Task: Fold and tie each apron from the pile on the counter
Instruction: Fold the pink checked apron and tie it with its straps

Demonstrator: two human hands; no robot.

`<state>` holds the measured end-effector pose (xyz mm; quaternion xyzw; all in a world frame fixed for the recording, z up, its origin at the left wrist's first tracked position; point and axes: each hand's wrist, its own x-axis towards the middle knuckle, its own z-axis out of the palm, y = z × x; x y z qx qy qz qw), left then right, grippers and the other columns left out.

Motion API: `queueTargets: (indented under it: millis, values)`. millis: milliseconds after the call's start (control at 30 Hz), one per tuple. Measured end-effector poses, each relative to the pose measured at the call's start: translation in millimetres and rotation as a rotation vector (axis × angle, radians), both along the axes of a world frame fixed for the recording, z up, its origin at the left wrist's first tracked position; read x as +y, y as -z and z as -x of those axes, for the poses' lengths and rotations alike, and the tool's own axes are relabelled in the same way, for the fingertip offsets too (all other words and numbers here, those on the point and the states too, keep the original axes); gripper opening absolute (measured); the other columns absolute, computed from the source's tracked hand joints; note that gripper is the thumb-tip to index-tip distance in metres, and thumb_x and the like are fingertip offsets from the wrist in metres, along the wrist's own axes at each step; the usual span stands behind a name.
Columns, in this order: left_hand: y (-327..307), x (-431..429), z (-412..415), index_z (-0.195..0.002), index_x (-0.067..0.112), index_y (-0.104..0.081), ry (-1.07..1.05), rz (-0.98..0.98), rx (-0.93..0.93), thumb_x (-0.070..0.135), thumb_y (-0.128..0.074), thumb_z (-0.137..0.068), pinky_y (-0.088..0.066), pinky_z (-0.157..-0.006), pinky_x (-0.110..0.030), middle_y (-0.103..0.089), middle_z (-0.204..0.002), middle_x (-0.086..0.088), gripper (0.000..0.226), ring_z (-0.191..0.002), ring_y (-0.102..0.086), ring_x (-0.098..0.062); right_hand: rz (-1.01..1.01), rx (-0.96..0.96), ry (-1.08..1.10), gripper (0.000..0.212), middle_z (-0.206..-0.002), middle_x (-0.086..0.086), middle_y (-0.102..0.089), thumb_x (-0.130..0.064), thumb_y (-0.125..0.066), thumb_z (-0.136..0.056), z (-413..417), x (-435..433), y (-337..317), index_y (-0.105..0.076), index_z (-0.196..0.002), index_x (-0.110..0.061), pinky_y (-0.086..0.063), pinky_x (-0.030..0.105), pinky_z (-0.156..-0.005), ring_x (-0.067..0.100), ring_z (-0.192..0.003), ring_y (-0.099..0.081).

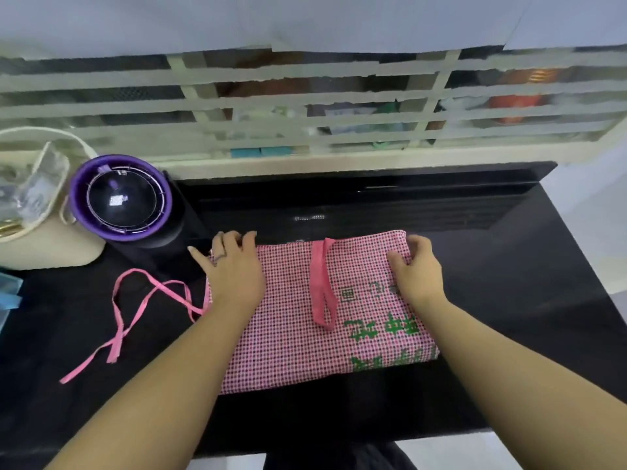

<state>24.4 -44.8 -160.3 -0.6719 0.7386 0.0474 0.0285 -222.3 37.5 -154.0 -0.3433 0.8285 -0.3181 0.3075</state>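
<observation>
Black and glossy, the counter (509, 300) ran under a louvred window (305, 106) whose panes showed only blurred shapes. On it the left hand (234, 266), with a ring (219, 257) on one finger, lay flat on the far left corner of the apron (295, 351), the fingers straight and a little apart and the thumb stretched out to the left. The right hand (419, 269) gripped the far right corner, its fingers curled over the edge of the cloth and the thumb on top. Between both hands a pink loop strap (322, 286) lay on the apron, from the far edge toward the person. The apron, pink checked with green printed characters near its right end, was folded into a rectangle in the middle of the counter, and its long axis went from left to right, slightly slanted. Two pink ties (135, 307) trailed from its left edge over the counter and crossed each other. Just beside the left thumb stood a dark cylinder (122, 198) with a purple rim and a clear domed top; what was inside I could not tell. Further left a cream bag (51, 245) held clear plastic packets, too blurred to name. At the left border a blue object (8, 293) was partly visible.
</observation>
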Motion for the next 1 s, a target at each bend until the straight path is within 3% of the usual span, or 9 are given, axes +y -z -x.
queueTargets:
  millis: [100, 200, 267, 367, 500, 600, 733, 867, 1000]
  values:
    - [6.2, 23.2, 5.3, -0.127, 0.014, -0.053, 0.110, 0.196, 0.149, -0.003, -0.058, -0.076, 0.003, -0.108, -0.062, -0.044, -0.129, -0.012, 0.054, -0.132, -0.033, -0.033, 0.199, 0.396, -0.099, 0.032, -0.117, 0.004, -0.058, -0.017, -0.059, -0.092, -10.2, 11.1, 0.9, -0.056, -0.123, -0.010, -0.046, 0.037, -0.094, 0.021, -0.107, -0.054]
    - [20.7, 50.9, 6.8, -0.099, 0.013, -0.062, 0.266, 0.190, 0.204, -0.003, -0.063, -0.070, -0.023, -0.110, -0.064, -0.051, -0.108, -0.009, 0.033, -0.108, -0.049, -0.030, 0.284, 0.543, -0.618, 0.020, -0.098, 0.007, -0.067, -0.005, -0.058, -0.083, -25.0, 22.1, 18.8, -0.070, -0.099, -0.008, -0.053, 0.045, -0.079, 0.028, -0.090, -0.061]
    - [34.4, 64.9, 4.2, -0.106, 0.010, -0.061, 0.328, 0.102, 0.277, 0.008, -0.057, -0.082, -0.039, -0.102, -0.060, -0.053, -0.114, -0.011, 0.024, -0.111, -0.050, -0.032, 0.173, 0.581, -0.889, 0.029, -0.109, 0.009, -0.067, -0.006, -0.058, -0.079, -34.7, 20.0, 27.0, -0.071, -0.105, -0.009, -0.053, 0.049, -0.081, 0.032, -0.096, -0.061]
    - [52.3, 74.1, -0.5, -0.131, 0.013, -0.052, 0.359, -0.029, 0.206, 0.035, -0.033, -0.093, -0.025, -0.111, -0.058, -0.048, -0.137, -0.010, 0.047, -0.131, -0.043, -0.033, 0.020, 0.647, -1.061, 0.048, -0.145, 0.005, -0.045, -0.008, -0.054, -0.089, -44.5, -10.5, 19.7, -0.051, -0.136, -0.015, -0.039, 0.046, -0.105, 0.029, -0.126, -0.045]
    - [59.3, 74.9, -3.7, -0.139, 0.017, -0.046, 0.392, -0.039, 0.147, 0.043, -0.027, -0.097, -0.017, -0.111, -0.055, -0.046, -0.144, -0.008, 0.053, -0.134, -0.041, -0.030, 0.085, 0.577, -0.925, 0.058, -0.157, -0.003, -0.026, -0.004, -0.045, -0.092, -43.1, -61.0, -2.9, -0.036, -0.146, -0.023, -0.036, 0.043, -0.108, 0.027, -0.129, -0.038]
    - [55.1, 75.8, -1.8, -0.135, 0.016, -0.050, 0.360, -0.022, 0.146, 0.042, -0.030, -0.096, -0.017, -0.110, -0.058, -0.047, -0.142, -0.007, 0.052, -0.132, -0.043, -0.029, 0.121, 0.397, -0.759, 0.052, -0.151, 0.000, -0.037, -0.002, -0.046, -0.092, -37.2, -69.0, -17.4, -0.043, -0.142, -0.017, -0.027, 0.036, -0.113, 0.022, -0.137, -0.029]
    - [41.2, 82.1, 16.3, -0.137, 0.017, -0.047, 0.356, 0.017, 0.186, 0.043, -0.029, -0.097, -0.015, -0.109, -0.059, -0.047, -0.143, -0.007, 0.051, -0.135, -0.042, -0.028, 0.263, 0.425, -0.685, 0.040, -0.134, 0.008, -0.056, -0.003, -0.056, -0.088, -44.0, -15.4, -9.0, -0.059, -0.128, -0.010, -0.029, 0.033, -0.110, 0.025, -0.127, -0.046]
    - [49.1, 97.4, 30.3, -0.145, 0.023, -0.032, 0.503, -0.052, 0.144, 0.052, -0.012, -0.099, -0.015, -0.111, -0.059, -0.038, -0.151, -0.004, 0.057, -0.141, -0.029, -0.025, 0.088, 0.652, -0.798, 0.045, -0.145, 0.008, -0.045, -0.037, -0.037, -0.095, -50.0, 49.7, 34.7, -0.052, -0.134, -0.020, -0.025, 0.055, -0.112, 0.030, -0.134, -0.040]
    - [61.9, 100.4, 25.0, -0.147, 0.028, -0.030, 0.479, -0.091, 0.073, 0.060, -0.017, -0.096, -0.004, -0.112, -0.057, -0.026, -0.156, -0.002, 0.062, -0.144, -0.019, -0.027, -0.039, 0.739, -0.878, 0.060, -0.155, 0.006, -0.028, -0.059, -0.017, -0.098, -21.7, 73.9, 61.3, -0.028, -0.148, -0.028, -0.008, 0.051, -0.115, 0.026, -0.143, -0.024]
